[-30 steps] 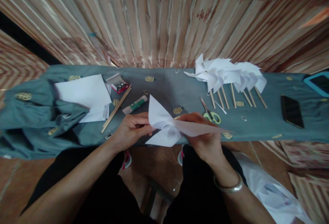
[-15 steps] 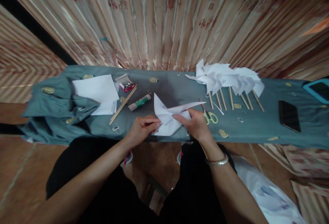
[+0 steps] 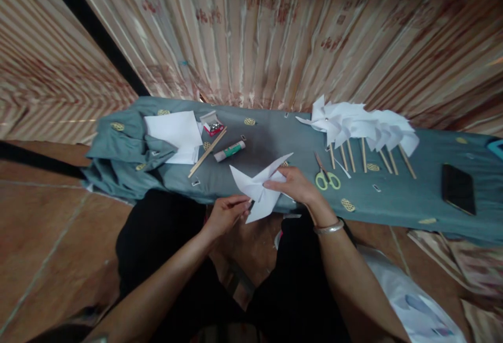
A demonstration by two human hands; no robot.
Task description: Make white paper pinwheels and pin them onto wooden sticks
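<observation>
A white paper pinwheel (image 3: 257, 190) with folded blades is held over the front edge of the cloth-covered table. My right hand (image 3: 293, 183) grips it from the right, thumb on top near the centre and the other fingers hidden beneath the paper. At its lower left edge, my left hand (image 3: 228, 216) is closed with thumb and fingertips pinched on the paper. Green-handled scissors (image 3: 327, 179) lie just right of my right hand. A glue stick (image 3: 230, 151) rests above and left of the pinwheel.
Several finished pinwheels (image 3: 357, 120) on sticks lie in a row at the back right. Loose wooden sticks (image 3: 207, 152), a small box of pins (image 3: 212, 124) and white paper sheets (image 3: 173, 133) are on the left. A phone (image 3: 458, 189) lies at the right.
The pinwheel has turned and tilted in my hands and come nearer the table's front edge. The scissors now show fully. The camera view has shifted, moving the table items rightward.
</observation>
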